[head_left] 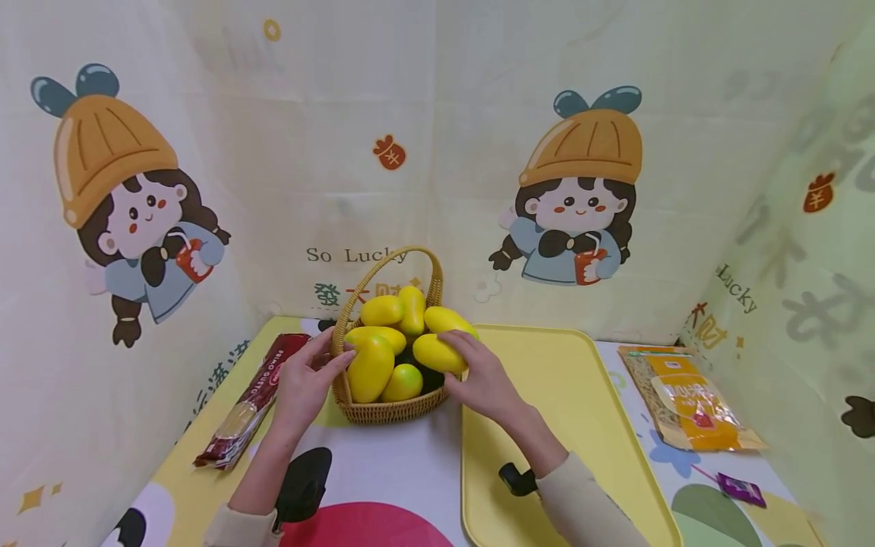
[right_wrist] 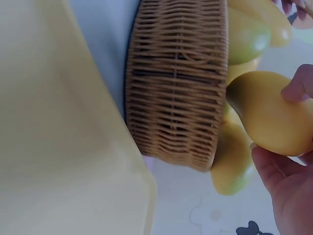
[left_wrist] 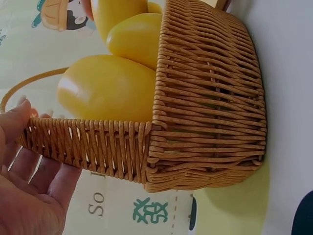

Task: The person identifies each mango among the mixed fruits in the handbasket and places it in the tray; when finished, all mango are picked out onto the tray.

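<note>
A wicker basket [head_left: 390, 412] with a tall arched handle stands on the table, piled with several yellow mangoes [head_left: 371, 370]. At its left side my left hand [head_left: 304, 387] grips the base of the handle; in the left wrist view the thumb [left_wrist: 17, 117] lies on one side of the wicker and the fingers on the other. My right hand [head_left: 484, 378] holds a mango [right_wrist: 274, 115] at the basket's right rim, thumb and fingers around it. Another mango [head_left: 450, 322] lies just behind the held one, and a greenish mango [head_left: 402, 382] sits at the front of the basket.
Right of the basket lies a yellow tray [head_left: 581, 433], partly under my right forearm. A dark red pasta packet [head_left: 256, 395] lies to the left. An orange food bag [head_left: 693, 399] and a small purple packet [head_left: 741, 490] lie at the right. Printed cloth walls [head_left: 465, 190] enclose the table.
</note>
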{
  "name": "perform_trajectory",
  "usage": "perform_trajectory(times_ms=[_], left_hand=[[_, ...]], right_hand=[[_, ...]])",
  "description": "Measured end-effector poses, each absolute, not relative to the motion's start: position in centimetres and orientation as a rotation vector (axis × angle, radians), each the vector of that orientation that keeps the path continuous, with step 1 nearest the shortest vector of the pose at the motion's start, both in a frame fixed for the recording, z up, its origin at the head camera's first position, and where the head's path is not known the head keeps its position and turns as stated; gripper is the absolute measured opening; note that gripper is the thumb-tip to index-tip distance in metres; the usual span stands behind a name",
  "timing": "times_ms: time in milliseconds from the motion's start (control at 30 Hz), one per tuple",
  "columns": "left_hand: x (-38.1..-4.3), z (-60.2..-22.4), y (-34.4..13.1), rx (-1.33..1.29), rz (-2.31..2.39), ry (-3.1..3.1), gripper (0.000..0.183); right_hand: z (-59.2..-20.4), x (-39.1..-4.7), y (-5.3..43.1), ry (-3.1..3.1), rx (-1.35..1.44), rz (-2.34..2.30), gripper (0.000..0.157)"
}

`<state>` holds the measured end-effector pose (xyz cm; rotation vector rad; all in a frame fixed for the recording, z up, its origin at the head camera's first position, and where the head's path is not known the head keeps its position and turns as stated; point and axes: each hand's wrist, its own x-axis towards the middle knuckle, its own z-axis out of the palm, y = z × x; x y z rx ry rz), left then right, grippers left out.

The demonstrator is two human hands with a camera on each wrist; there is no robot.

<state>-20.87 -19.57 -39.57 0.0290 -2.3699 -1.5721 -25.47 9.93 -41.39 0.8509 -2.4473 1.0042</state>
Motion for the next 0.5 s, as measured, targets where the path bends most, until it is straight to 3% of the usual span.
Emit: perform_trajectory(times_ms=[500], left_hand=[[-20.8, -39.4, -19.5, 0.022, -1.562, -2.381, 0.064]], right_hand=[[-40.8, -25.2, 14.3, -2.437, 0.720, 1.119, 0.058]])
